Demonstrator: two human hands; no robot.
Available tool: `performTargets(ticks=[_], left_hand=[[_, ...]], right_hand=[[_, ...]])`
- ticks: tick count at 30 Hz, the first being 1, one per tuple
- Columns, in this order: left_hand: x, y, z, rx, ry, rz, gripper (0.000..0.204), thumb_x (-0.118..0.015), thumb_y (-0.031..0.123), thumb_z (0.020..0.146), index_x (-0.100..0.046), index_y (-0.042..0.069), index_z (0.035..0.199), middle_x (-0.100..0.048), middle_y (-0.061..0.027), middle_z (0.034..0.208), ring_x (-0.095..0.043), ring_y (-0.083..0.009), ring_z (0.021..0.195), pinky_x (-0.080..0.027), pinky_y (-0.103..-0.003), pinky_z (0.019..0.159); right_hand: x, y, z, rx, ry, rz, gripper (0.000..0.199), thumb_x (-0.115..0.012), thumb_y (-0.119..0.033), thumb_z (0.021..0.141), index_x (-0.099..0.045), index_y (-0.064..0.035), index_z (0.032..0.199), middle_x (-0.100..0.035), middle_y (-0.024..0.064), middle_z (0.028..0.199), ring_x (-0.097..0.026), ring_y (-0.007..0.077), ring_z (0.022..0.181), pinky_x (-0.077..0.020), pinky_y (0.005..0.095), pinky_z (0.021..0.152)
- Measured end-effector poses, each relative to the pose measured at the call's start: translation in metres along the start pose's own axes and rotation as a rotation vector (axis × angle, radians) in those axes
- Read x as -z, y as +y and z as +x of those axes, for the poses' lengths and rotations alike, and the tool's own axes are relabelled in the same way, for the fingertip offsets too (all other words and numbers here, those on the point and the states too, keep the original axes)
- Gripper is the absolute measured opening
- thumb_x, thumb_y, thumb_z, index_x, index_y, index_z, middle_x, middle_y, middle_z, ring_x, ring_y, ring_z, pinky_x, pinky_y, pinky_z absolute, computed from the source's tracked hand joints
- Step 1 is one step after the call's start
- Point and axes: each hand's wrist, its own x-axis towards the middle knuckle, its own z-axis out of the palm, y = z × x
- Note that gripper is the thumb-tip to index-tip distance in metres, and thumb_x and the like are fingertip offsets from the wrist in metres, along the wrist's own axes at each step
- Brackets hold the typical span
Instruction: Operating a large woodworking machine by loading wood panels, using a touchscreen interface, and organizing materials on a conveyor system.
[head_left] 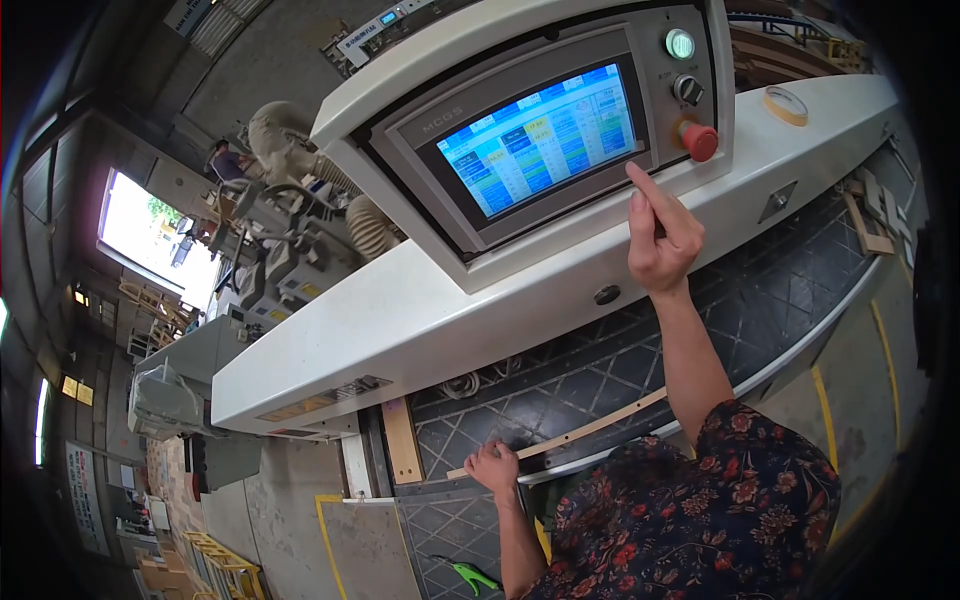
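A: Which step is in hand?

B: Setting the machine, I'd judge. The right hand point(660, 240) is raised at about one o'clock, forefinger out and the other fingers curled in, holding nothing; its tip sits at the lower right corner of the touch screen point(540, 135), touching the frame or just off it, I can't tell which.

A: And the left hand point(493, 466)?

B: Low, near six o'clock, its grip closed over the end of a thin wooden strip point(590, 430) that lies across the dark criss-cross worktop point(600, 370) towards three o'clock.

A: What does the next move call for?

B: A precise press on one small field of the screen, keeping clear of the red stop button point(699, 141) just to the right of the screen, while the strip is kept from sliding.
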Motion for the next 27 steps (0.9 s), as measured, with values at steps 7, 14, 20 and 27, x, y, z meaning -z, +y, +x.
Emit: performTargets(ticks=[7,14,20,27], left_hand=[[0.003,0.001,-0.003,0.034,-0.038,-0.003,0.023,-0.060,0.025,0.088,-0.079,0.013,0.091,-0.075,-0.0100,0.096,-0.063,-0.0310,0.101,-0.034,-0.043,0.106],[0.001,-0.002,-0.005,0.042,-0.029,-0.011,0.022,-0.061,0.025,0.087,-0.079,0.012,0.090,-0.075,-0.0105,0.096,-0.063,-0.0311,0.100,-0.034,-0.043,0.107],[0.001,-0.006,-0.003,0.016,0.031,0.003,0.022,-0.062,0.026,0.086,-0.078,0.011,0.087,-0.074,-0.0114,0.091,-0.064,-0.0312,0.096,-0.037,-0.045,0.104],[0.009,-0.012,-0.010,0.080,0.039,-0.046,0.023,-0.061,0.025,0.083,-0.075,0.008,0.080,-0.072,-0.0120,0.085,-0.063,-0.0305,0.095,-0.038,-0.047,0.105]], right_hand=[[0.000,0.002,-0.001,0.143,0.028,-0.015,0.029,-0.057,0.004,0.088,-0.074,0.0019,0.112,-0.059,0.0057,0.067,-0.052,0.0142,0.057,-0.0410,0.0279,0.055],[0.003,0.002,-0.004,0.150,0.000,-0.004,0.025,-0.056,0.004,0.088,-0.074,0.0024,0.105,-0.060,0.0072,0.068,-0.053,0.0153,0.058,-0.0423,0.0277,0.056],[-0.002,0.014,-0.016,0.102,0.030,-0.014,0.023,-0.056,-0.002,0.095,-0.076,-0.0008,0.108,-0.074,0.0099,0.087,-0.064,0.0124,0.070,-0.0489,0.0260,0.062],[-0.011,0.039,-0.030,0.034,0.077,0.099,0.025,-0.056,-0.010,0.102,-0.076,-0.0015,0.114,-0.060,-0.0021,0.074,-0.046,0.0067,0.059,-0.0408,0.0238,0.054]])
